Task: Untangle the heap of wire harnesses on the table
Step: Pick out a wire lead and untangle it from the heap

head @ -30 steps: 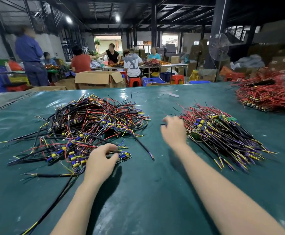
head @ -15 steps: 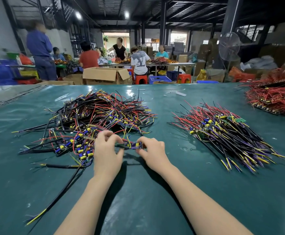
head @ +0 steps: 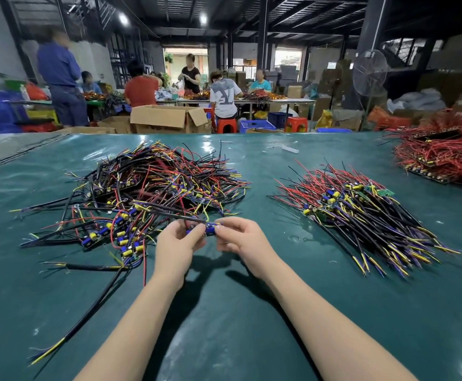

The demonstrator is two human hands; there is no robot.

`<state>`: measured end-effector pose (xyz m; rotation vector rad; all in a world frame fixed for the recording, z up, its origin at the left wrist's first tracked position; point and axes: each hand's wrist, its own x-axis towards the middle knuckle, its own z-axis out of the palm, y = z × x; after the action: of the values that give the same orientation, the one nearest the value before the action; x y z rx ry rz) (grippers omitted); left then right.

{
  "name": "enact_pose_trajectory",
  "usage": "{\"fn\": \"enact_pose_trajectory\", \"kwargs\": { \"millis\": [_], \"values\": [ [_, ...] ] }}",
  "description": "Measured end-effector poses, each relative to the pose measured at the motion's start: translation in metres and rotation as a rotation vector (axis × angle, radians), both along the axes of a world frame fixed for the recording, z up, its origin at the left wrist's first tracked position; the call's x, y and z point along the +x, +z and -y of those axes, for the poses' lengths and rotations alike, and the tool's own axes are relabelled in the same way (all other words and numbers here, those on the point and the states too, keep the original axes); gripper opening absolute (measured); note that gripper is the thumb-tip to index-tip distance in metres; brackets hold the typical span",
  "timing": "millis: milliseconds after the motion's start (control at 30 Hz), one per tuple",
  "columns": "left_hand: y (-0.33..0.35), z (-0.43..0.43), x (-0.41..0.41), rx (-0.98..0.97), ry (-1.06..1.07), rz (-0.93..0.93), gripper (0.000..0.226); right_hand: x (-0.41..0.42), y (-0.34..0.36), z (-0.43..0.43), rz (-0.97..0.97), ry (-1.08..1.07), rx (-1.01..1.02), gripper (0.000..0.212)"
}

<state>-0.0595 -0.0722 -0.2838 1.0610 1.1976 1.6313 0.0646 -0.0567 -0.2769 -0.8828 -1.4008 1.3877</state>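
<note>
A tangled heap of wire harnesses point(head: 153, 193), black, red and yellow wires with small blue-and-yellow boards, lies on the green table point(head: 224, 325) at centre left. One small harness board point(head: 210, 228) is lifted just above the table at the heap's near edge. My left hand point(head: 179, 243) pinches its left end and my right hand point(head: 241, 237) pinches its right end. Its wires still run back into the heap. A neater pile of sorted harnesses point(head: 361, 213) lies to the right, wires fanned toward the near right.
A red-wired pile point(head: 441, 158) sits at the table's far right edge. A long black cable point(head: 87, 312) trails from the heap toward the near left. A cardboard box point(head: 169, 119) and several people at other tables stand beyond the far edge.
My right hand came from the sorted pile over to the heap. Both hands took hold of one harness board and have raised it slightly off the table.
</note>
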Motion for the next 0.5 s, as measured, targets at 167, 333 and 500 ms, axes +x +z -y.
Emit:
{"fn": "enact_pose_trajectory", "kwargs": {
  "millis": [167,333,500],
  "values": [
    [0.0,0.0022,0.0013,-0.052,-0.03,0.093,0.017,0.0063,0.003,-0.0018,-0.019,-0.012,-0.025,0.015],
    [0.0027,0.0045,0.0019,-0.053,-0.027,0.12,0.014,0.0036,0.0028,0.0006,-0.011,-0.004,-0.001,0.016],
    [0.0061,0.0063,0.0025,-0.049,-0.131,0.318,0.022,0.005,0.0048,0.0003,-0.255,0.08,-0.179,0.018]
  ]
}}
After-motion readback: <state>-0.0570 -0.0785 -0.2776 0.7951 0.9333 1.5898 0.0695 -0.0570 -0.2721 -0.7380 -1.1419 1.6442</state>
